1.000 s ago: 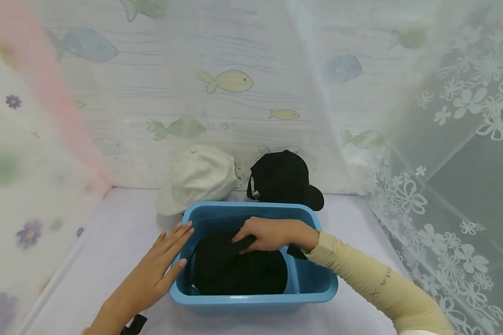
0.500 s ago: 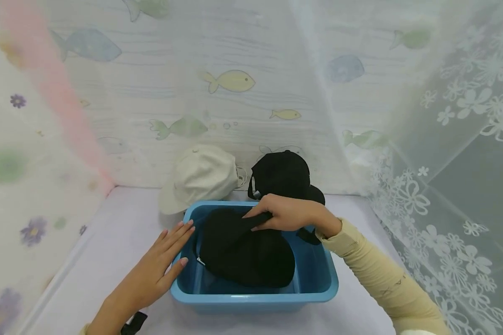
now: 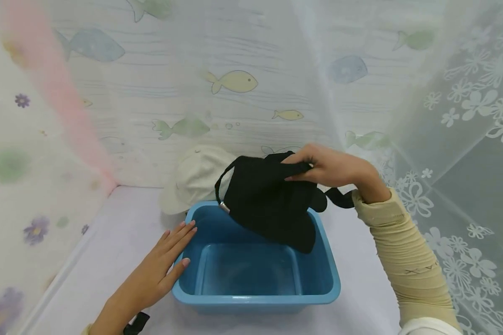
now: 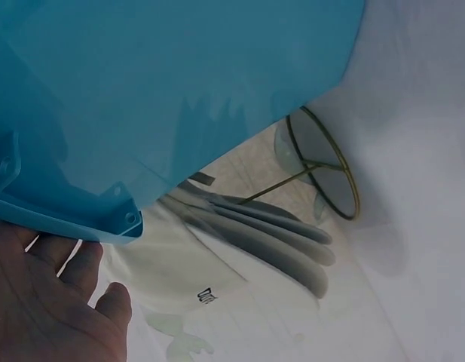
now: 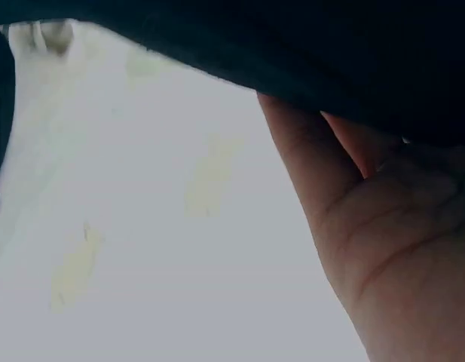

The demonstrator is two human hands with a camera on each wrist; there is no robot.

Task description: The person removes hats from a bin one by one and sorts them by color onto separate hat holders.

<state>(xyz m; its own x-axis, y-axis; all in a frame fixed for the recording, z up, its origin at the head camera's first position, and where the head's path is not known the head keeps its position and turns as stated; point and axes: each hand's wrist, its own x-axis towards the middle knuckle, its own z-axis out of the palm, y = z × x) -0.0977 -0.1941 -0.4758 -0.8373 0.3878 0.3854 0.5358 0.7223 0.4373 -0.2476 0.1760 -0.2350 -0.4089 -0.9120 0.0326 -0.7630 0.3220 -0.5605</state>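
My right hand [image 3: 333,167] pinches a black baseball cap [image 3: 264,195] by its crown, up over the back of the blue plastic bin [image 3: 255,300]. The cap hangs tilted, its brim low on the right and its back strap with a metal buckle on the left. Dark cloth fills the top of the right wrist view, right at the fingertips [image 5: 281,105]. My left hand [image 3: 159,265] rests with straight fingers on the bin's left rim. Inside the bin, the bare floor [image 3: 251,270] shows.
Behind the bin stand a cream cap [image 3: 197,172] and a second black cap [image 3: 318,202], mostly hidden by the held one. The left wrist view shows several layered brims [image 4: 277,249] and a gold wire stand [image 4: 353,181]. A fish-print curtain [image 3: 234,107] hangs behind.
My right hand has lifted the black cap from inside the bin, up, back and to the right. The left hand has stayed at the rim.
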